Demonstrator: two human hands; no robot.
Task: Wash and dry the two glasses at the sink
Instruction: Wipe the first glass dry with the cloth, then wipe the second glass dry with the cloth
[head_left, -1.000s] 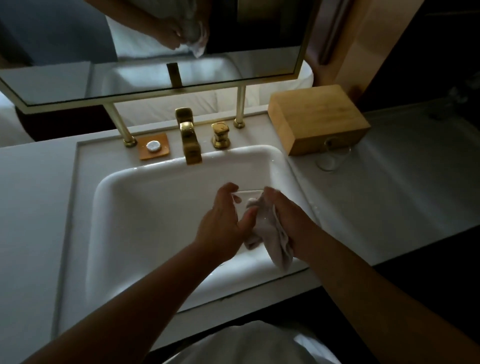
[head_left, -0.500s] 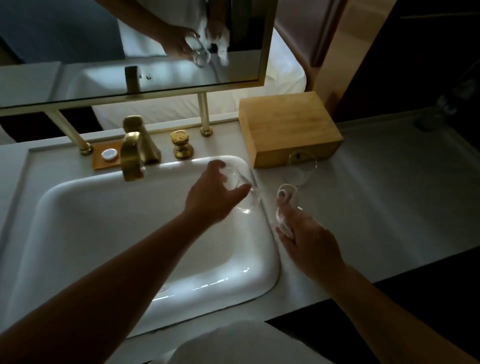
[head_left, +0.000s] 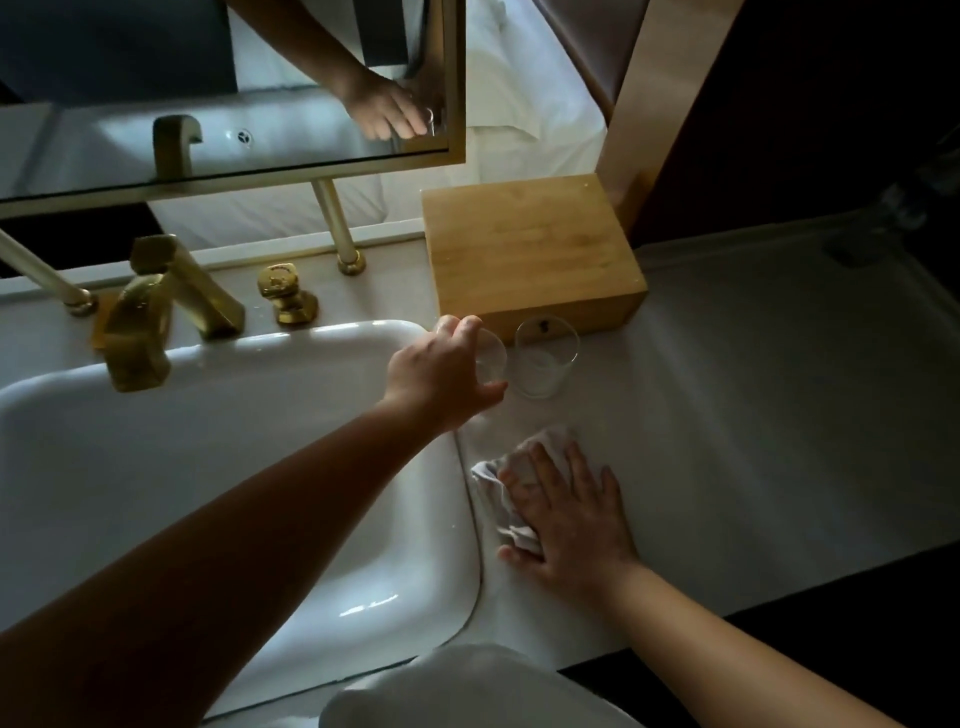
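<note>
My left hand (head_left: 441, 371) grips a clear glass (head_left: 491, 358) just right of the white sink (head_left: 218, 467), low over the counter. A second clear glass (head_left: 545, 358) stands upright on the counter right beside it, in front of the wooden box. My right hand (head_left: 566, 512) lies flat with spread fingers on a crumpled pale cloth (head_left: 498, 486), pressing it onto the counter next to the sink's right rim.
A wooden box (head_left: 530, 249) sits behind the glasses. A gold faucet (head_left: 140, 332) and gold knob (head_left: 285, 293) stand behind the basin, under a gold-framed mirror (head_left: 457, 104). The pale counter (head_left: 753, 389) stretches to the right; its front edge runs near my right wrist.
My left hand carried the glass from over the sink to the counter beside the standing glass. My right hand moved down and flattened the cloth onto the counter.
</note>
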